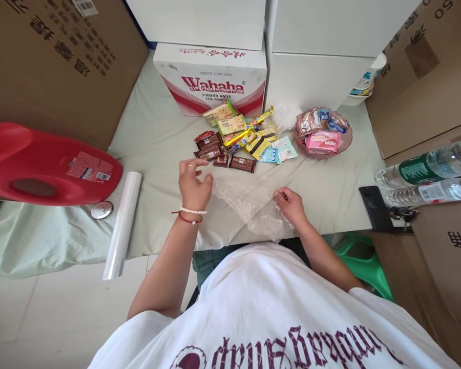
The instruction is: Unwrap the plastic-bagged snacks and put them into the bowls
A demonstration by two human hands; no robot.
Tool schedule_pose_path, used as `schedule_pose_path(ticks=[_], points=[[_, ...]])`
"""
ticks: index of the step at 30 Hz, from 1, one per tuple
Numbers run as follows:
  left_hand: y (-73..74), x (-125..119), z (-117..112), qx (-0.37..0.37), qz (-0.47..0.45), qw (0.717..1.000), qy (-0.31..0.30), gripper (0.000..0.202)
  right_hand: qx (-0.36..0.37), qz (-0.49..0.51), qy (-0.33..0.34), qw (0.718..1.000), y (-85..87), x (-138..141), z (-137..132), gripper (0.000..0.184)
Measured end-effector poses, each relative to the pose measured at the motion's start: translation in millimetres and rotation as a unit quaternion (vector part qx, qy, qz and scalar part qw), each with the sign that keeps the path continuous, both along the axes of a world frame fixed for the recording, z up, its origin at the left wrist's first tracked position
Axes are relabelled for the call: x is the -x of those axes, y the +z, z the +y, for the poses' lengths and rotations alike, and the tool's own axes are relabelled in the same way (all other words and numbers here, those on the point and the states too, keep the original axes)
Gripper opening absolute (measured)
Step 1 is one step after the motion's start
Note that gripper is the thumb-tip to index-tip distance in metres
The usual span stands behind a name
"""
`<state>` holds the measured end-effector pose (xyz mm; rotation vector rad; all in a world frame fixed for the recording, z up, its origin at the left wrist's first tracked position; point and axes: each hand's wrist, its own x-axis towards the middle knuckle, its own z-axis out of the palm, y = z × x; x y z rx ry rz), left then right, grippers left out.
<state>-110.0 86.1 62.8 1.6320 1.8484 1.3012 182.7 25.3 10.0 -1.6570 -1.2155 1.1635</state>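
A clear plastic bag (249, 202) lies spread and crumpled in front of me, near the edge of the cloth-covered table. My right hand (291, 205) pinches its right side, with the fingertips closed on the film. My left hand (195, 182) is at the bag's left end, thumb and fingers apart, holding nothing that I can see. Just beyond its fingertips lie several brown-wrapped snack bars (209, 151), one of them a separate brown bar (242, 163) to the right. Behind them are green-and-tan snack packs (231, 125), yellow packets (259, 146) and a light-blue packet (278, 150).
A pink glass bowl (349, 148) holds wrapped snacks at the right. Left stand a red jug (54, 164) and a film roll (123, 223) overhanging the edge. A Wahaha box (215, 72) is behind. Water bottles (430, 166) and a black phone (374, 207) lie right.
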Motion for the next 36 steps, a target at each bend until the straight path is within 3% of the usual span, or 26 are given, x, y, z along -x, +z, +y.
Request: schedule_pose_path(ticks=[2, 3, 5, 7, 9, 12, 14, 17, 21, 24, 28, 31, 33, 34, 36], points=[[14.8, -7.8, -15.0, -0.05, 0.021, 0.999, 0.006, 0.022, -0.012, -0.007, -0.013, 1.0, 2.5, 2.8, -2.9, 0.029], [20.3, -15.2, -24.1, -0.065, 0.04, 0.997, -0.023, 0.019, -0.018, -0.01, -0.018, 1.0, 3.3, 3.8, -3.5, 0.029], [24.7, -35.7, -42.0, -0.072, 0.111, 0.973, -0.188, 0.017, -0.033, -0.016, -0.017, 0.999, 4.1, 5.1, -3.4, 0.029], [19.4, -59.8, -55.8, -0.012, 0.157, 0.921, -0.357, 0.02, -0.053, -0.022, -0.011, 0.998, 4.0, 4.8, -2.7, 0.029], [7.1, -82.8, -64.5, 0.049, 0.142, 0.908, -0.391, 0.026, -0.073, -0.038, -0.006, 0.997, 3.5, 3.3, -2.5, 0.028], [-12.6, -109.0, -72.2, 0.123, 0.006, 0.946, -0.299, 0.032, -0.1, -0.092, -0.012, 0.991, 3.2, 1.4, -5.6, 0.026], [-20.5, -121.0, -76.3, 0.166, -0.105, 0.951, -0.237, 0.046, -0.123, -0.127, -0.015, 0.984, 3.9, 2.5, -9.7, 0.026], [-26.4, -130.4, -79.7, 0.225, -0.238, 0.918, -0.226, 0.067, -0.147, -0.132, 0.011, 0.98, 6.4, 8.1, -15.8, 0.023], [-38.5, -118.6, -74.0, 0.287, -0.383, 0.857, -0.188, 0.042, -0.109, -0.069, 0.028, 0.991, 7.0, 14.6, -17.3, 0.022], [-51.5, -95.4, -65.0, 0.285, -0.4, 0.864, -0.109, 0.036, -0.023, 0.054, -0.017, 0.998, 3.2, 15.1, -12.1, 0.028], [-62.9, -67.2, -60.3, 0.244, -0.351, 0.904, -0.003, 0.027, 0.036, 0.135, -0.08, 0.987, -3.3, 14.1, -4.0, 0.032], [-65.2, -57.6, -65.9, 0.134, -0.149, 0.979, 0.029, 0.03, 0.027, 0.107, -0.082, 0.99, -7.5, 14.8, -2.7, 0.031], [-64.9, -56.7, -69.4, 0.047, 0.05, 0.996, -0.059, 0.027, 0.017, 0.081, -0.074, 0.994, -10.5, 16.1, -4.2, 0.03], [-64.1, -57.3, -69.8, 0.021, 0.129, 0.983, -0.131, 0.03, 0.013, 0.072, -0.067, 0.995, -11.9, 16.9, -5.2, 0.031], [-61.5, -58.7, -66.3, 0.012, 0.202, 0.943, -0.266, 0.047, 0.008, 0.064, -0.053, 0.997, -14.5, 17.8, -7.2, 0.031]])
